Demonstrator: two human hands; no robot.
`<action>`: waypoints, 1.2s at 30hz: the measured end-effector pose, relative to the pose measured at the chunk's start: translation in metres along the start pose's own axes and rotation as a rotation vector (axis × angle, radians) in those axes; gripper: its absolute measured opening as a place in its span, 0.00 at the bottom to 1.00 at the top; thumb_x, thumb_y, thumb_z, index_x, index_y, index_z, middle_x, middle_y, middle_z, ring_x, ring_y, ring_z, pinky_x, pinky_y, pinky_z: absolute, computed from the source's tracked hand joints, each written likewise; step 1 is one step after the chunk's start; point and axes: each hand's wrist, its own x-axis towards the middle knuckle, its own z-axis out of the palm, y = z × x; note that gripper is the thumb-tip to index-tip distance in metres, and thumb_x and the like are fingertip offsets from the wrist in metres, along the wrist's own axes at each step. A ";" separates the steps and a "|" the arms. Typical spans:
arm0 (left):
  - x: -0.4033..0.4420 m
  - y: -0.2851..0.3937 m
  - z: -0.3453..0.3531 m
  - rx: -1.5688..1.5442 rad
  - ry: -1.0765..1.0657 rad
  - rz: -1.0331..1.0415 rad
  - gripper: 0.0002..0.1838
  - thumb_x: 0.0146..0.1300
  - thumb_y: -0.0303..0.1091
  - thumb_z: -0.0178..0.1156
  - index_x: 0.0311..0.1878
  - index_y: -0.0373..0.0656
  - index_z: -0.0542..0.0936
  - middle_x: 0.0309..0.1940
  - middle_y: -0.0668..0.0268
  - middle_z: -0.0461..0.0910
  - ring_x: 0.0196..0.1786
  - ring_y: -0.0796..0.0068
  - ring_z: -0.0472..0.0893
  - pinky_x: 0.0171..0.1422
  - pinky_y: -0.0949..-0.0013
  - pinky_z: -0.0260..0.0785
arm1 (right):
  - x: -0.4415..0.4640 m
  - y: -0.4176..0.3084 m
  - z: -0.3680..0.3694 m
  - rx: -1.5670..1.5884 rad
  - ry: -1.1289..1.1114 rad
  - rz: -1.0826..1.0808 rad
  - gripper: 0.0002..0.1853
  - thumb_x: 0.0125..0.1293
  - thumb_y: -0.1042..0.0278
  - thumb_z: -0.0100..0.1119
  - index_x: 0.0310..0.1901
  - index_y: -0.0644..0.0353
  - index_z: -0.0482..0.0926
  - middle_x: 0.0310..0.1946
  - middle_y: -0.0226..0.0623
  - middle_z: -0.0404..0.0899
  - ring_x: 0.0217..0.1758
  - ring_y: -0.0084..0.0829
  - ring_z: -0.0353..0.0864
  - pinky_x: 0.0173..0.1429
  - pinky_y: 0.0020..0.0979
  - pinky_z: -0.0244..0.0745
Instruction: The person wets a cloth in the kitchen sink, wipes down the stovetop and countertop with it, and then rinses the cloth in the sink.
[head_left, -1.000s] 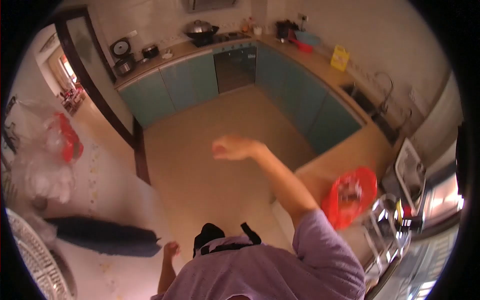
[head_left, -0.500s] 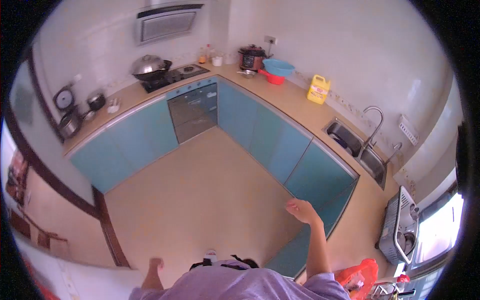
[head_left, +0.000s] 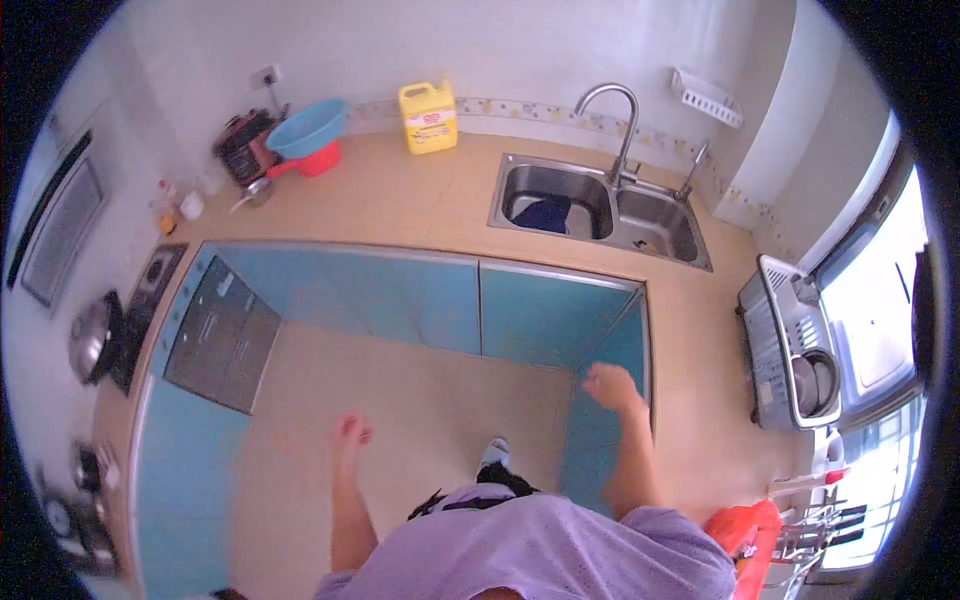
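Note:
My left hand (head_left: 352,431) hangs over the bare floor in front of me, slightly blurred, its fingers curled in and nothing seen in them. My right hand (head_left: 612,386) is in front of the blue cabinet doors (head_left: 560,310), below the counter's edge, with its fingers also curled and no object showing. Neither hand appears to touch anything. Nearest my right arm is the wooden-coloured counter (head_left: 700,350). Past it, a steel double sink (head_left: 608,210) holds a dark blue cloth (head_left: 545,213) in its left basin.
A yellow jug (head_left: 429,120), a blue basin (head_left: 306,130) on a red one (head_left: 318,160) and a cooker (head_left: 245,148) line the back counter. At right stand a dish rack (head_left: 785,345) and a red bag (head_left: 745,530). A lidded wok (head_left: 95,338) sits left.
My view has turned right, bringing the sink toward the middle and the stove to the left edge. My left hand has come up and forward. A foot shows farther forward.

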 end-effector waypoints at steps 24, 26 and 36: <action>0.371 0.244 0.367 0.166 -0.648 0.178 0.12 0.64 0.27 0.56 0.50 0.36 0.76 0.41 0.65 0.80 0.42 0.79 0.79 0.49 0.74 0.72 | 0.533 0.118 0.008 -0.180 -0.054 0.057 0.21 0.57 0.60 0.63 0.50 0.60 0.76 0.41 0.48 0.81 0.46 0.46 0.81 0.48 0.42 0.75; 0.378 0.242 0.376 0.168 -0.648 0.194 0.12 0.64 0.27 0.56 0.50 0.36 0.76 0.41 0.65 0.80 0.43 0.78 0.79 0.49 0.73 0.73 | 0.551 0.123 0.021 -0.224 -0.281 0.087 0.20 0.55 0.60 0.64 0.47 0.62 0.78 0.42 0.50 0.81 0.48 0.47 0.80 0.50 0.43 0.75; 0.357 0.230 0.448 0.291 -0.642 0.061 0.15 0.63 0.29 0.59 0.52 0.36 0.75 0.43 0.63 0.80 0.45 0.77 0.79 0.50 0.72 0.73 | 0.544 0.189 0.020 0.055 -0.288 -0.138 0.08 0.59 0.65 0.60 0.36 0.60 0.80 0.32 0.40 0.80 0.39 0.35 0.79 0.43 0.36 0.74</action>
